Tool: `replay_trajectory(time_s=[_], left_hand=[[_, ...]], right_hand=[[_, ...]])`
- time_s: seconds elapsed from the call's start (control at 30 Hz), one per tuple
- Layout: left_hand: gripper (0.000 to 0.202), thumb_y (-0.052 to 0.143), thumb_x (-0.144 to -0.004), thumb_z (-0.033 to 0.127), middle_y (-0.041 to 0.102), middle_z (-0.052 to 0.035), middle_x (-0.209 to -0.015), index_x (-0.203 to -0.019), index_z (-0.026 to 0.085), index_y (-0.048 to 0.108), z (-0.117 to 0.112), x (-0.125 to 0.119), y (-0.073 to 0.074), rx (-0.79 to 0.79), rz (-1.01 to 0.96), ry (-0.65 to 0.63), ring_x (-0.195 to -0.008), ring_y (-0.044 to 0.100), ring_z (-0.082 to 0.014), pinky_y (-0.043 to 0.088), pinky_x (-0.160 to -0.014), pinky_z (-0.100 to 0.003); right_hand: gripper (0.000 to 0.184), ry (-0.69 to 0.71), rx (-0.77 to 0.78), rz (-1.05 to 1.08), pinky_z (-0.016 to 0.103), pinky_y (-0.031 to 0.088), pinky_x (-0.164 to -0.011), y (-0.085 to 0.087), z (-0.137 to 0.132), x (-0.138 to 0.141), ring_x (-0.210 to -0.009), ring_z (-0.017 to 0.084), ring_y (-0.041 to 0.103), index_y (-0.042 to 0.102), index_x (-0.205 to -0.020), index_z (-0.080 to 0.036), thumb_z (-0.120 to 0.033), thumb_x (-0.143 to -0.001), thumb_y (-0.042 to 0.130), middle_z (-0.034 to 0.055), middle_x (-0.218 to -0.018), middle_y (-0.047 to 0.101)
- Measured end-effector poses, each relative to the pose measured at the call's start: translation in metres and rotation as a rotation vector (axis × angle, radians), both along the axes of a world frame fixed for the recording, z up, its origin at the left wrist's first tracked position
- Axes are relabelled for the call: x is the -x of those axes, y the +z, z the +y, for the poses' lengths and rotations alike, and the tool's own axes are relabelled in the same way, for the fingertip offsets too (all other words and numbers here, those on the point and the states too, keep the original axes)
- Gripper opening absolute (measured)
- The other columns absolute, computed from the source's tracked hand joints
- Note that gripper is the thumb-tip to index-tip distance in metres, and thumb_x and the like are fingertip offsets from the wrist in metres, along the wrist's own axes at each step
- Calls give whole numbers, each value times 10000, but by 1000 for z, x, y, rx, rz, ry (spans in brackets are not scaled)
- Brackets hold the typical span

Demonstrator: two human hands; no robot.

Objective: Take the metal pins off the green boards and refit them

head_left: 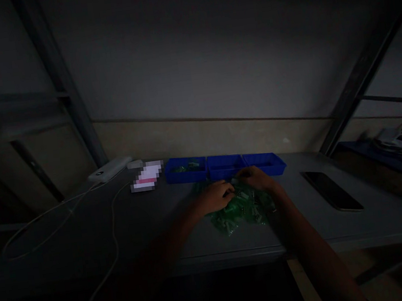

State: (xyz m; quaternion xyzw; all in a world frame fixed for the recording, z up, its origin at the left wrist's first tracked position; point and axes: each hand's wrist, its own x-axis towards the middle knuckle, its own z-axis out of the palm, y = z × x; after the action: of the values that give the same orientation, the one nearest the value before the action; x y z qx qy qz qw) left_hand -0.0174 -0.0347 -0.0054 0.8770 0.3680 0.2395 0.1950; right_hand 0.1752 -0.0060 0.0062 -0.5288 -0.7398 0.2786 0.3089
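Observation:
A pile of green plastic bags [231,211] with small pale, metal-looking pieces lies on the grey table. My left hand [216,196] is over the left side of the pile, its fingers curled inward. Just behind it and to the right, my right hand [255,178] reaches over the back of the pile with bent, closed fingers near a small pale piece. What either hand pinches is too small and dark to make out. Behind the hands stand a blue left bin [187,176] with some small pieces inside, a blue middle bin [222,172] and a blue right bin [270,168].
A lit phone [147,176], blurred out, lies left of the bins. A white power strip [110,169] with a white cable [113,226] is at the back left. On the right rests a dark phone [332,191]. Metal posts [80,122] frame the table; the light is dim.

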Motion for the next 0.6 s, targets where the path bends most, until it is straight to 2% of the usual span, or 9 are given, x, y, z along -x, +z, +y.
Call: replay_trajectory(time_s=[0.13,0.23,0.33,0.4,0.5,0.6], left_hand=[[159,525,-772,208,660,-68,-857,-873,182,644,6,2,-1,23,-62,66,-814,598,-200,434,-753,-296],[143,542,-766,232,671,-58,-811,-861,183,638,10,2,0,77,-203,163,-775,606,-199,441,-724,-293],[200,553,-771,283,672,-56,-851,-922,170,619,11,0,2,170,-374,242,-790,607,-194,448,-715,-286],[229,559,-771,297,667,-52,-865,-950,162,604,12,0,4,227,-484,261,-792,604,-186,452,-695,-273],[190,551,-771,237,655,-33,-825,-939,160,592,12,0,7,295,-613,228,-764,594,-168,452,-643,-245],[176,526,-772,172,647,-33,-816,-938,150,581,14,1,8,366,-723,222,-733,589,-154,445,-598,-226]], right_hand=[[159,-13,-73,209,227,407,-554,2,0,4,-577,117,521,612,-693,-153,-306,-671,573,-7,-619,601],[260,-22,-152,398,235,395,-574,3,2,6,-582,111,483,547,-673,-166,-423,-672,590,-18,-616,542],[339,-43,-144,532,237,384,-578,0,3,12,-583,110,467,517,-676,-175,-500,-653,612,-25,-614,509],[364,-49,-118,589,237,382,-577,-3,3,19,-582,111,468,518,-686,-177,-520,-636,627,-26,-616,508],[363,-25,-61,628,237,397,-577,-7,1,30,-591,115,488,536,-725,-178,-515,-630,635,-18,-640,536],[351,71,-1,613,254,437,-627,-7,-4,39,-657,134,544,566,-813,-180,-470,-631,645,7,-735,604]])
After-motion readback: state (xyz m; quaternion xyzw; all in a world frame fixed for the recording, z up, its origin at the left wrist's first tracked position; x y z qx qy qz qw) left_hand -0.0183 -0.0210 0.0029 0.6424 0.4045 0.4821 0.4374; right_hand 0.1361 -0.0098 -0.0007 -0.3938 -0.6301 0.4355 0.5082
